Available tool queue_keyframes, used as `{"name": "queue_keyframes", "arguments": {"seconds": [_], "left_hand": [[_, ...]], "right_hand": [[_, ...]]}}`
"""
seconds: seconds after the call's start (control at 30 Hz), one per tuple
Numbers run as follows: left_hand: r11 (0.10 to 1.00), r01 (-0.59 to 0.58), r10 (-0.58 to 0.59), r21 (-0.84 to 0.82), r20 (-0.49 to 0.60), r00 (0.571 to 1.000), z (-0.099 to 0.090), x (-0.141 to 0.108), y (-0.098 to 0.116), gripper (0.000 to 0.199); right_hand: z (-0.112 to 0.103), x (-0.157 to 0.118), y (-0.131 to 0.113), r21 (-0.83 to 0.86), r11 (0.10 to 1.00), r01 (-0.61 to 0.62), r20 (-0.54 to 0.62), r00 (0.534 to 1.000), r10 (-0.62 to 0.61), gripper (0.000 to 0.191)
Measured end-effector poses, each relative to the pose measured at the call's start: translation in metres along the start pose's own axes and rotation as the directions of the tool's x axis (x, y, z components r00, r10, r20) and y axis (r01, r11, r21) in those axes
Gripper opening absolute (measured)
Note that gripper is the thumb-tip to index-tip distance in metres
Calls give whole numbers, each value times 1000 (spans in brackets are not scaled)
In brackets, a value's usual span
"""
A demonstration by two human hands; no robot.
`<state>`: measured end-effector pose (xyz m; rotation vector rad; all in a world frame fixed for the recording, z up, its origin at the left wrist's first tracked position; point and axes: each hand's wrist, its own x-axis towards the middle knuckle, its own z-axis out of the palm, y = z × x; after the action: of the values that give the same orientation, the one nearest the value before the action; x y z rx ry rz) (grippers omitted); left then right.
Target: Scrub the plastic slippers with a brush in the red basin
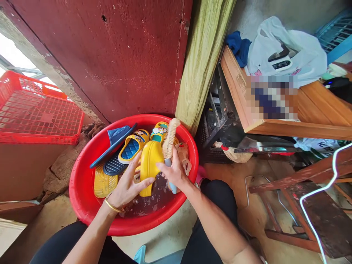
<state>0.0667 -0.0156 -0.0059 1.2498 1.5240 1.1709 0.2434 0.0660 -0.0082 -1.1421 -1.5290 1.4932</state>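
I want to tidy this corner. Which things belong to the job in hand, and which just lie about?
In use:
- yellow slipper, in left hand
- brush, in right hand
- red basin
- water
- other slippers

Lying about:
- red crate
- white plastic bag
- blue cloth

Low in the middle, there is room to reach the dark water point(161, 196) between the left hand point(126, 186) and the right hand point(176, 172). Slippers point(132, 149) crowd the left and back of the red tub point(140, 228), and the red board point(123, 58) at the top middle blocks the way behind. Past the dark knee point(218, 198), lower right, some floor point(253, 212) is open up to the brown stool point(324, 220).
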Motion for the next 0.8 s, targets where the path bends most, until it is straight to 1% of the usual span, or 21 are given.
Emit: {"name": "queue_keyframes", "arguments": {"seconds": [0.03,0.1,0.13,0.17,0.2,0.23,0.27,0.33,0.37,0.4,0.43,0.47,0.5,0.53,0.57,0.63,0.67,0.7,0.73,0.8], "left_hand": [[1000,17,-18,15,44,999,-1,-1,-3,88],[998,38,-42,54,70,997,-1,-2,-10,79],[997,41,-45,60,60,997,1,0,-14,71],[998,39,-40,47,23,999,3,3,-17,64],[999,31,-31,13,-46,998,5,8,-20,60],[999,15,-20,-33,-142,990,5,14,-21,59],[997,-9,-11,-79,-252,968,3,19,-22,60],[993,-55,4,-103,-440,898,-6,28,-23,64],[996,-57,17,-67,-495,869,-14,30,-24,64],[999,-36,31,0,-507,861,-24,29,-26,64],[995,8,42,102,-479,877,-34,26,-28,62],[971,64,37,229,-413,910,-44,20,-32,60],[923,107,7,369,-295,955,-53,12,-36,59],[844,130,-46,520,-171,984,-60,3,-42,58],[746,140,-113,652,-84,990,-65,-6,-48,59],[540,155,-239,827,-26,971,-69,-23,-61,68],[474,150,-295,868,-5,956,-68,-30,-65,74],[431,143,-334,891,10,942,-65,-36,-68,78],[413,133,-358,901,26,933,-62,-40,-69,80],[428,96,-330,899,56,942,-58,-44,-65,75]], "right_hand": [[-2,3,-1,41,999,-15,-47,999,17,85],[-6,10,-4,112,994,-11,-140,990,27,83],[-8,13,-4,146,989,-3,-170,985,28,81],[-9,16,-4,178,984,2,-180,983,30,79],[-9,19,-3,206,979,2,-170,985,34,75],[-9,20,-1,222,975,-2,-145,989,35,72],[-8,21,1,228,974,-6,-108,994,31,69],[-5,21,7,205,979,-8,-27,1000,14,66],[-4,20,9,176,984,-11,8,1000,10,67],[-3,18,11,136,990,-19,38,999,14,67],[-3,15,13,85,996,-31,67,997,26,68],[-4,12,13,20,999,-46,97,994,44,69],[-6,8,14,-54,997,-59,130,989,66,71],[-9,4,14,-137,989,-61,171,982,85,72],[-12,0,15,-226,973,-46,216,972,96,72],[-18,-9,16,-403,914,38,296,951,91,73],[-21,-14,17,-477,874,92,325,942,79,75],[-23,-17,18,-537,832,139,343,937,65,76],[-25,-19,20,-582,795,169,350,935,57,79],[-26,-19,23,-640,750,169,335,939,75,84]]}}
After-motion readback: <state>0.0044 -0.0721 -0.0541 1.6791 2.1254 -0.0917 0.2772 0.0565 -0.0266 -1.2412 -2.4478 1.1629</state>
